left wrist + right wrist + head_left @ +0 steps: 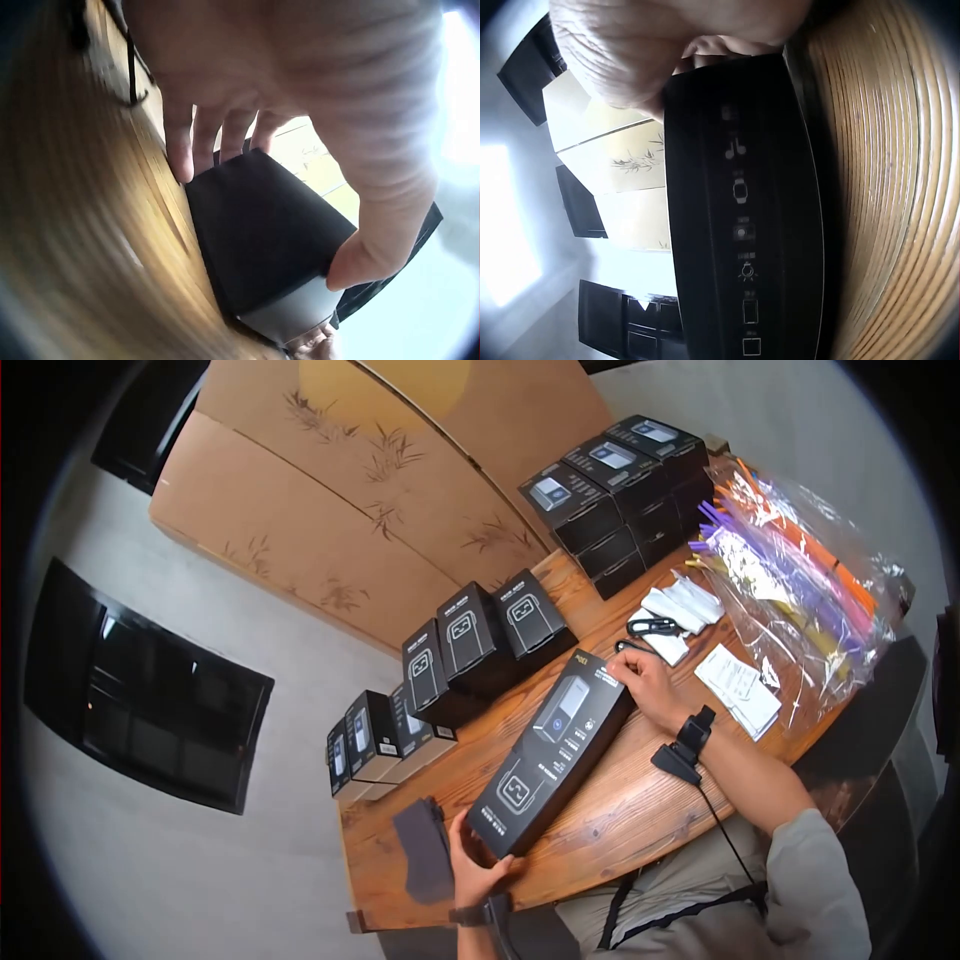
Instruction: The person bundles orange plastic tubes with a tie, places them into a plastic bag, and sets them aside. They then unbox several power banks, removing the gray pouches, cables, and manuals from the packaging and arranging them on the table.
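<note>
A long black printed carton (548, 752) lies slantwise on the wooden table in the head view, showing a device picture and white print. At its lower end, my left hand (474, 865) grips it, thumb on one side and fingers on the other. The left wrist view shows this thumb (367, 259) at an edge of the carton (262, 232). My right hand (648, 682) holds the upper end with bent fingers. In the right wrist view, a row of small icons runs along the carton's side (742, 217), and the right fingertips are partly hidden behind it.
Black boxes stand along the back edge, some in a middle row (468, 640), others stacked (615, 490) at far right. A coiled black cable (652, 627), white papers (738, 685) and clear bags of coloured sticks (790, 570) lie right. A dark pouch (424, 850) lies left.
</note>
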Available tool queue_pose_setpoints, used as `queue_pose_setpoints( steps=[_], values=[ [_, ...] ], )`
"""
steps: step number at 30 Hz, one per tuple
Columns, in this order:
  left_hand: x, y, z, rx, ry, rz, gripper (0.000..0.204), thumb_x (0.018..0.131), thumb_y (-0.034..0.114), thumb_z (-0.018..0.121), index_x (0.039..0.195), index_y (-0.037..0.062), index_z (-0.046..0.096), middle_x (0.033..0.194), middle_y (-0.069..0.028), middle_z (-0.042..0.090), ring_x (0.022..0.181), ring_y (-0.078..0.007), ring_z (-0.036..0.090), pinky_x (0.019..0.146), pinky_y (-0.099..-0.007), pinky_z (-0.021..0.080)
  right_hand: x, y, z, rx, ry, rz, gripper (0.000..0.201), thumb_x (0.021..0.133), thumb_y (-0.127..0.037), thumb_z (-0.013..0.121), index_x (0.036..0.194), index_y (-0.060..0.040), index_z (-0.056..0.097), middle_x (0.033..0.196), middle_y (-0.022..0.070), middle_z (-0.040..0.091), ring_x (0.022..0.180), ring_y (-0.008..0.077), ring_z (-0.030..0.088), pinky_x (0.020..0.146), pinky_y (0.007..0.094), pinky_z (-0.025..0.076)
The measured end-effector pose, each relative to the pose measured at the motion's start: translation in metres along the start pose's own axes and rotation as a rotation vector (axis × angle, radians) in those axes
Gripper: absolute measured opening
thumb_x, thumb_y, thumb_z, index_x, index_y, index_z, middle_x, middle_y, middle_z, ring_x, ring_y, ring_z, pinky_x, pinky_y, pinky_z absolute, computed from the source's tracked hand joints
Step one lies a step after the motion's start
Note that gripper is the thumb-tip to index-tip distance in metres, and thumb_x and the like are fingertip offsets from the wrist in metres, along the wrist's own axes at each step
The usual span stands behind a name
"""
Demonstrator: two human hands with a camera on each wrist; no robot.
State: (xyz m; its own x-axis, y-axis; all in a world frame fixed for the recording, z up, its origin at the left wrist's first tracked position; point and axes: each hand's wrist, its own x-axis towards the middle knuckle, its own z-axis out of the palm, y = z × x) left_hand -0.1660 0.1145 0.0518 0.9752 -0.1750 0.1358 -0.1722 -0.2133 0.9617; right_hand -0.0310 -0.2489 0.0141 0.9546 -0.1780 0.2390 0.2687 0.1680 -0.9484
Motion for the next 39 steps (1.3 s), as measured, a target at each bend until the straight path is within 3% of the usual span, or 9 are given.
queue_pose_setpoints(
  steps=[7,14,18,21,25,29,30,34,39],
  values=[
    [-0.040,0.019,-0.018,0.094,0.091,-0.090,0.096,0.065,-0.001,0.081,0.144,0.0040,0.026,0.135,-0.0098,0.041,0.125,-0.0230,0.047,0.104,-0.0383,0.043,0.005,0.004,-0.009,0.097,0.293,0.001,0.025,0.099,-0.020,0.055,0.086,0.0007,0.061,0.078,-0.0026,0.056,0.075,0.0057,0.047,0.070,0.0222,0.039],
    [-0.043,0.026,-0.009,0.190,0.107,-0.215,0.097,0.064,0.007,0.087,0.143,0.0042,0.030,0.135,-0.0114,0.045,0.124,-0.0230,0.049,0.101,-0.0372,0.045,0.006,-0.014,-0.008,0.723,0.125,0.166,0.016,0.099,-0.018,0.055,0.097,-0.0045,0.063,0.094,0.0003,0.065,0.090,0.0082,0.058,0.086,0.0232,0.044],
    [-0.015,0.036,0.039,0.387,0.073,-0.117,0.104,0.063,0.015,0.091,0.145,0.0030,0.030,0.138,-0.0127,0.043,0.126,-0.0247,0.049,0.103,-0.0388,0.044,-0.001,-0.008,0.002,0.818,-0.065,0.224,0.012,0.098,-0.015,0.056,0.099,-0.0050,0.062,0.095,0.0017,0.065,0.093,0.0092,0.059,0.088,0.0244,0.045],
    [-0.002,0.046,0.050,0.718,0.059,0.137,0.106,0.061,0.015,0.092,0.147,0.0034,0.030,0.138,-0.0123,0.044,0.128,-0.0246,0.047,0.104,-0.0390,0.043,-0.004,-0.008,0.004,0.798,-0.154,0.233,0.011,0.098,-0.014,0.056,0.098,-0.0044,0.063,0.094,0.0009,0.065,0.090,0.0081,0.058,0.086,0.0239,0.045],
    [0.012,0.079,0.057,0.231,0.146,0.041,0.088,0.073,0.006,0.080,0.147,0.0031,0.032,0.142,-0.0118,0.042,0.130,-0.0227,0.045,0.101,-0.0349,0.044,-0.006,-0.013,0.003,0.736,-0.206,0.213,0.012,0.098,-0.014,0.057,0.096,-0.0048,0.064,0.091,-0.0002,0.064,0.088,0.0061,0.056,0.083,0.0229,0.044],
    [0.031,0.096,0.054,0.323,0.142,0.063,0.073,0.080,-0.005,0.069,0.145,0.0041,0.037,0.120,-0.0082,0.060,0.109,-0.0168,0.061,0.083,-0.0256,0.051,-0.009,-0.017,0.005,0.664,-0.269,0.207,0.012,0.097,-0.016,0.060,0.094,-0.0057,0.064,0.088,-0.0013,0.063,0.084,0.0045,0.056,0.079,0.0210,0.045],
    [0.036,0.095,0.056,0.394,0.191,0.168,0.063,0.080,-0.006,0.069,0.139,0.0027,0.046,0.103,-0.0050,0.065,0.086,-0.0113,0.064,0.069,-0.0222,0.051,-0.010,-0.018,0.006,0.626,-0.288,0.196,0.012,0.096,-0.017,0.061,0.093,-0.0059,0.065,0.087,-0.0018,0.063,0.083,0.0040,0.056,0.076,0.0203,0.045],
    [0.042,0.108,0.058,0.605,0.165,0.251,0.037,0.078,-0.005,0.070,0.114,0.0001,0.065,0.089,-0.0059,0.062,0.066,-0.0086,0.058,0.055,-0.0213,0.046,-0.016,-0.023,0.007,0.478,-0.376,0.219,0.015,0.093,-0.021,0.065,0.091,-0.0061,0.065,0.083,-0.0032,0.062,0.073,0.0022,0.056,0.058,0.0166,0.045],
    [0.038,0.112,0.057,0.705,0.215,0.367,0.007,0.082,-0.005,0.068,0.088,-0.0035,0.070,0.070,-0.0007,0.061,0.059,-0.0067,0.054,0.051,-0.0192,0.042,-0.018,-0.032,0.008,0.413,-0.434,0.193,0.013,0.093,-0.019,0.065,0.091,-0.0055,0.064,0.083,-0.0029,0.062,0.078,0.0036,0.056,0.071,0.0193,0.046]
  ],
)
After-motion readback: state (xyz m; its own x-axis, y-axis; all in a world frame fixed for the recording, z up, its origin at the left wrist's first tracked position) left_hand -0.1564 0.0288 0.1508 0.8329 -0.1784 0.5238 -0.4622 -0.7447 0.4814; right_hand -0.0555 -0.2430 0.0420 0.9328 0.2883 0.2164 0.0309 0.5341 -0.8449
